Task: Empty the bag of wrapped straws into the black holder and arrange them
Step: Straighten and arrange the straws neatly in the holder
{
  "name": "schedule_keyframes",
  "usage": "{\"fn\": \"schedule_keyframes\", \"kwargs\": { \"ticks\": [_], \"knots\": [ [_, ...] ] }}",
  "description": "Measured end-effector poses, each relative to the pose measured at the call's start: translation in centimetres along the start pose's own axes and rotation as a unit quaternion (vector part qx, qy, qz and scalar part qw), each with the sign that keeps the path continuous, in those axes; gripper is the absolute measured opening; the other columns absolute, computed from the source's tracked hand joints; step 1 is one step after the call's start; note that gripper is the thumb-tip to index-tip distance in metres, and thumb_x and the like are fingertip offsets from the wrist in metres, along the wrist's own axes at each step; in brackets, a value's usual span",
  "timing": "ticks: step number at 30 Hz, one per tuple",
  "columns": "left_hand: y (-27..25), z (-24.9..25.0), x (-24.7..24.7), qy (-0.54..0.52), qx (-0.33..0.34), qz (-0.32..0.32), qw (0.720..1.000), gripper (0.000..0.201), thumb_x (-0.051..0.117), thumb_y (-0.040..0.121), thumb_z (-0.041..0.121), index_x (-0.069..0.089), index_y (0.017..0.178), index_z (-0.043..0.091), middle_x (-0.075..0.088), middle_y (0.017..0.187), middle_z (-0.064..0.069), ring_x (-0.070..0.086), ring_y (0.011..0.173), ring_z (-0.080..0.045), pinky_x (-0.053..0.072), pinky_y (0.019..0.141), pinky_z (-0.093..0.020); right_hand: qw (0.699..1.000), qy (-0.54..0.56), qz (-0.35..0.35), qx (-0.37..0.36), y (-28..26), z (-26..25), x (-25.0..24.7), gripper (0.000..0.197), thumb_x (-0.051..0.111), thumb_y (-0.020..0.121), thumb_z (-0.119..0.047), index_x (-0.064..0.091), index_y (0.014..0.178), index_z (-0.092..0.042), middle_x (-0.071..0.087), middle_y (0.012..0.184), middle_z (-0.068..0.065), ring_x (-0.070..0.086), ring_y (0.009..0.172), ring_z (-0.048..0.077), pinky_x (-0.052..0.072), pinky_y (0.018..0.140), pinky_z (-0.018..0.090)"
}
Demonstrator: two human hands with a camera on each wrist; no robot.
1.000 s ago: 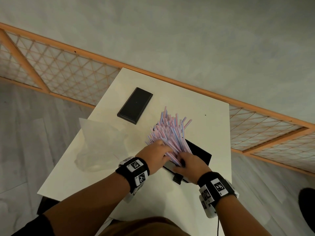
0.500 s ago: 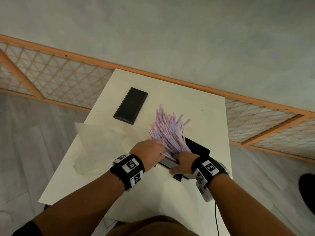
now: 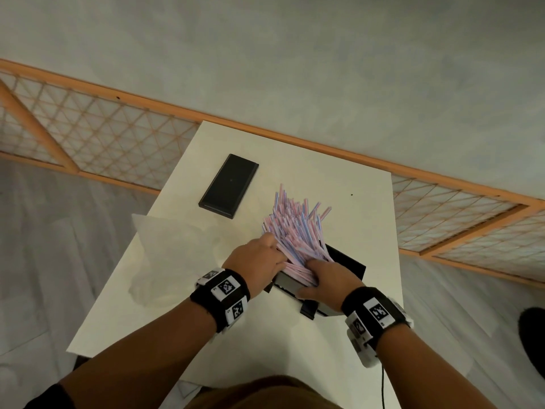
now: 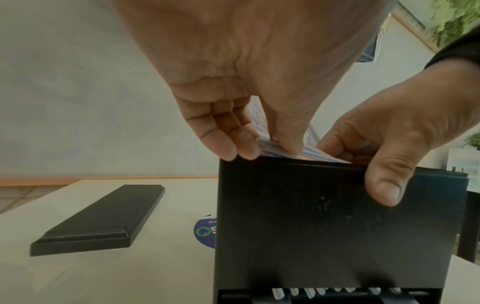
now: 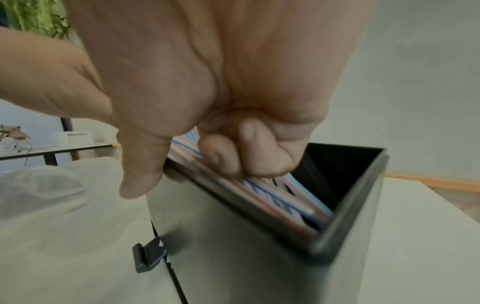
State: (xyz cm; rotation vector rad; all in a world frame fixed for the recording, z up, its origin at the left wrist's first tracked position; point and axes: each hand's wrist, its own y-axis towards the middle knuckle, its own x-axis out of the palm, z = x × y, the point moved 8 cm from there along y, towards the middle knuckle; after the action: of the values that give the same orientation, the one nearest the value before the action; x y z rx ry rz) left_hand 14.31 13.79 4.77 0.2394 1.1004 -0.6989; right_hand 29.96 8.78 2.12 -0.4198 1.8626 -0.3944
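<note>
A fanned bundle of pink-and-blue wrapped straws (image 3: 295,228) stands slanted in the open black holder (image 3: 348,261) on the white table (image 3: 339,343). My left hand (image 3: 259,261) grips the bundle's left side just above the rim; in the left wrist view its thumb and fingers (image 4: 233,144) pinch the straws (image 4: 285,153). My right hand (image 3: 327,276) is at the holder's near wall: its fingers (image 5: 246,158) curl onto the straws (image 5: 275,197) inside, and the thumb lies outside on the holder (image 5: 233,257). The straws' lower ends are hidden inside.
The limp clear bag (image 3: 177,255) lies to the left of the holder. A flat black lid (image 3: 228,185) lies at the table's far left. A small latch (image 5: 148,257) sticks out of the holder's near side. A wooden lattice rail (image 3: 103,137) runs behind the table.
Both hands have stayed on the bundle at the holder's rim. The right hand has shifted a little toward the straws, and the fan has drawn slightly tighter.
</note>
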Motion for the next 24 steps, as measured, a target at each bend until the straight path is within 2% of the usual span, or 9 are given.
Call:
{"fn": "schedule_keyframes", "kwargs": {
  "ticks": [3,5,7,11,13,15,17,20,24],
  "knots": [
    [0.2,-0.3,0.0,0.028,0.005,0.009,1.000,0.028,0.050,0.106,0.039,0.071,0.107,0.021,0.047,0.111,0.002,0.058,0.088,-0.018,0.056,0.078,-0.038,0.999,0.034,0.033,-0.017,-0.6,0.2,-0.6,0.041,0.071,0.081,-0.056,0.058,0.098,-0.021,0.055,0.078,-0.010,0.058,0.078,0.019,0.040,0.063,0.028],
    [0.2,-0.4,0.0,0.041,0.004,0.007,0.999,0.027,0.050,0.105,0.039,0.071,0.108,0.022,0.049,0.113,0.002,0.059,0.092,-0.018,0.057,0.078,-0.037,0.997,0.054,0.042,-0.025,-0.9,0.3,-0.9,0.038,0.069,0.086,-0.055,0.054,0.089,-0.019,0.052,0.070,-0.006,0.053,0.068,0.015,0.036,0.057,0.025],
    [0.3,-0.3,-0.1,0.050,0.004,0.003,0.999,0.027,0.050,0.105,0.040,0.070,0.111,0.022,0.051,0.116,0.001,0.059,0.095,-0.019,0.056,0.079,-0.036,0.996,0.060,0.050,-0.033,-1.3,0.3,-1.2,0.035,0.065,0.090,-0.053,0.055,0.086,-0.020,0.053,0.070,-0.005,0.052,0.066,0.012,0.036,0.057,0.023],
    [0.2,-0.2,-1.1,0.039,0.002,0.018,0.999,0.025,0.057,0.100,0.040,0.068,0.112,0.023,0.053,0.119,0.003,0.061,0.097,-0.020,0.055,0.078,-0.034,0.996,0.034,0.073,-0.045,-2.2,0.0,-1.9,0.024,0.063,0.092,-0.048,0.062,0.097,-0.025,0.056,0.078,-0.010,0.052,0.072,0.012,0.036,0.059,0.020],
    [0.0,-0.7,-2.1,0.008,-0.008,0.034,0.999,0.024,0.061,0.098,0.040,0.068,0.115,0.024,0.053,0.121,0.005,0.062,0.098,-0.018,0.053,0.078,-0.031,0.994,0.043,0.088,-0.046,-2.5,-0.2,-2.1,0.024,0.063,0.091,-0.046,0.064,0.107,-0.029,0.060,0.088,-0.013,0.056,0.080,0.009,0.040,0.064,0.019],
    [-0.3,-1.4,-3.0,-0.018,-0.025,0.054,0.998,0.020,0.064,0.097,0.039,0.067,0.110,0.025,0.051,0.116,0.008,0.061,0.093,-0.015,0.052,0.077,-0.029,0.992,0.043,0.114,-0.045,-2.7,-0.2,-2.1,0.027,0.063,0.092,-0.048,0.064,0.113,-0.031,0.063,0.099,-0.012,0.059,0.090,0.009,0.048,0.075,0.025],
    [-0.6,-2.3,-3.7,-0.035,-0.049,0.078,0.995,0.015,0.069,0.094,0.037,0.062,0.102,0.026,0.048,0.108,0.008,0.058,0.085,-0.013,0.052,0.073,-0.028,0.985,0.047,0.161,-0.047,-3.0,-0.4,-2.1,0.022,0.065,0.093,-0.046,0.065,0.109,-0.031,0.060,0.100,-0.012,0.059,0.089,0.008,0.050,0.075,0.027],
    [-1.2,-3.8,-4.1,-0.073,-0.105,0.105,0.986,0.029,0.077,0.089,0.036,0.053,0.101,0.027,0.043,0.109,0.008,0.056,0.082,-0.014,0.053,0.072,-0.028,0.978,0.068,0.188,-0.064,-2.8,-1.1,-1.5,0.012,0.067,0.094,-0.033,0.066,0.103,-0.026,0.057,0.096,-0.010,0.059,0.083,0.009,0.050,0.072,0.025],
    [-1.5,-5.5,-2.9,-0.180,-0.171,0.104,0.963,0.055,0.082,0.083,0.043,0.050,0.124,0.027,0.045,0.121,0.005,0.062,0.092,-0.017,0.055,0.085,-0.033,0.982,0.048,0.167,-0.074,-1.8,-2.1,-0.7,0.020,0.057,0.100,-0.028,0.071,0.113,-0.022,0.068,0.104,0.000,0.063,0.095,0.016,0.049,0.081,0.026]
  ]
}}
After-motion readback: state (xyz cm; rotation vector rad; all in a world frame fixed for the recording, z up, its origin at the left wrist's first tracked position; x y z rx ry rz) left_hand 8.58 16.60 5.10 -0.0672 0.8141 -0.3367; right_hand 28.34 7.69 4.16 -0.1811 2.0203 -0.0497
